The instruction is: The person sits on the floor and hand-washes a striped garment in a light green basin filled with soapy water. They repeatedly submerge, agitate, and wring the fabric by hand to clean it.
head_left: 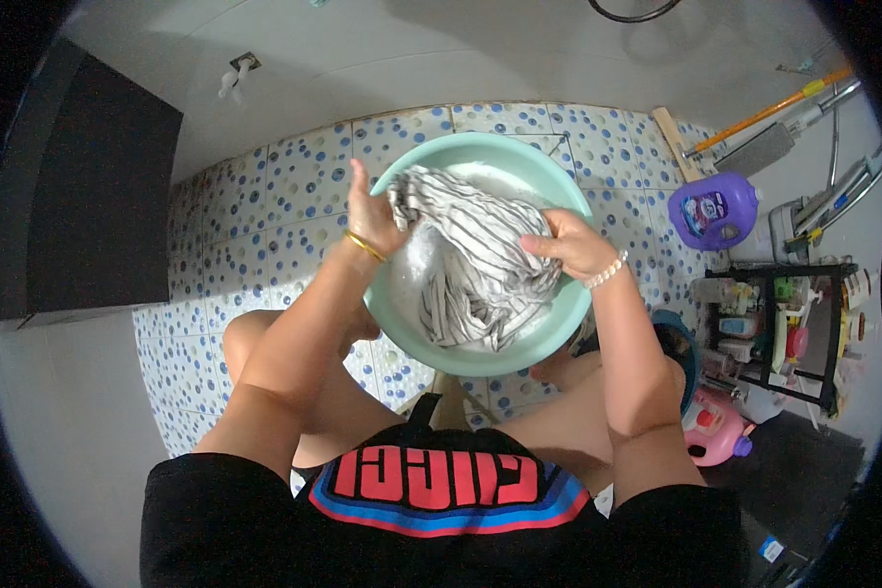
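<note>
One crumpled wht, dk-striped cloth [480, 220]: R hand [578, 247] grips it, L hand [378, 221] wide.

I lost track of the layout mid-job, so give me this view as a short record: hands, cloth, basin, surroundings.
Left hand: at the left end of the striped cloth, partly hidden; grip unclear
Right hand: gripping the cloth's right side
Cloth: white with dark stripes, bunched, in the basin
Basin: round, pale green, holding whitish suds
Wrists: yellow bangle left, beaded bracelet right
Person's right: purple jug, pink jug, black rack
</note>
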A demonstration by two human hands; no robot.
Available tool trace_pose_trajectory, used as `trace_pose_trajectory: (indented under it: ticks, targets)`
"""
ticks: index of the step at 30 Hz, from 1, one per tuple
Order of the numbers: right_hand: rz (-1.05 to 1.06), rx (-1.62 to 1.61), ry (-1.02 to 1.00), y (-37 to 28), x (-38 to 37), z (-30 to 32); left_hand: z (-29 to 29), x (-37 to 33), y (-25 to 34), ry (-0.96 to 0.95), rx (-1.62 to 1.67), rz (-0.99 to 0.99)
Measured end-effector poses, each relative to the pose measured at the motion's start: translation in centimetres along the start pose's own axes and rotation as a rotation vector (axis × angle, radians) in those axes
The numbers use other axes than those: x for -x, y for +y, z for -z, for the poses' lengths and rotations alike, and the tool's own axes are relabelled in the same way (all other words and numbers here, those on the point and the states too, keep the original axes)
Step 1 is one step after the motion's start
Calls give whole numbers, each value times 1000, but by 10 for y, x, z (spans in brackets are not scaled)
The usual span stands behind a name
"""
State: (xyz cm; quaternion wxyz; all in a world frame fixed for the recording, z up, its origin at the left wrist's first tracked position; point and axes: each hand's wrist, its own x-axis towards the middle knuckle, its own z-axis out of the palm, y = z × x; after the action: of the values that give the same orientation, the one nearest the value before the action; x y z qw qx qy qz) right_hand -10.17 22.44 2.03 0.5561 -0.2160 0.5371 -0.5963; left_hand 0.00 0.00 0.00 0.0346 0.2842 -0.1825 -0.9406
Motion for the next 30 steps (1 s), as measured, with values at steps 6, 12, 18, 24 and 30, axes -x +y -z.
trace_pose_trajectory:
  ticks: [6, 12, 18, 24, 30]
  targets:
    - [234, -265, 180, 4, -6, -33, -3, 22, -52, -452, 64, 438]
    - [316, 66, 559, -17, -1, -35, -25, 15, -41, -159, -450, -125]
    - [597, -31, 744, -25, -3, -42, -36, 21, -31, -163, -524, -341]
    - [657, -70, 611, -28, -1, -41, -31, 6, -38, -44, -1189, -953]
    - [670, 62, 593, -32, 5, -30, -34, 12, -25, -477, -984, -250]
